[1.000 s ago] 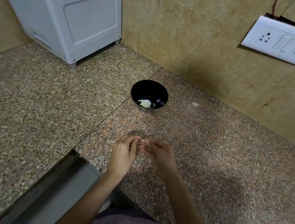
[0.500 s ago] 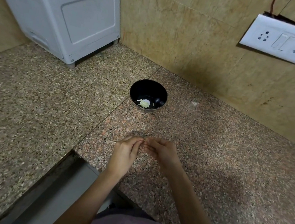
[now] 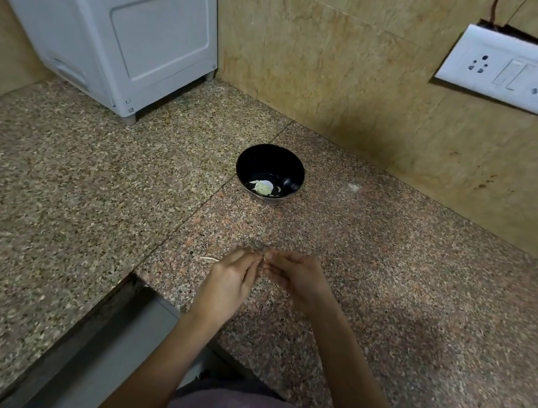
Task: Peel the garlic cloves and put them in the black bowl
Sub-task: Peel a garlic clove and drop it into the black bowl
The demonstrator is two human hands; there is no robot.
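The fingers (image 3: 254,264) of the left hand (image 3: 228,283) and right hand (image 3: 296,279) meet tip to tip, pinched on a small thing, likely a clove, too hidden to see. One pinch should hold firm while the other strips skin, low over the surface (image 3: 386,284). The bowl (image 3: 271,160) sits at 12 o'clock, peeled garlic (image 3: 262,188) inside.

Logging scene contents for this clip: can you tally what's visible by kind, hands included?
Hands: 2 (left hand, right hand)
Garlic clove pinched between them, mostly hidden: 1
Black bowl: 1
White appliance: 1
Socket plate: 1
Peel scrap on counter: 1
Total: 7, excluding garlic pieces in the bowl, too small to count.
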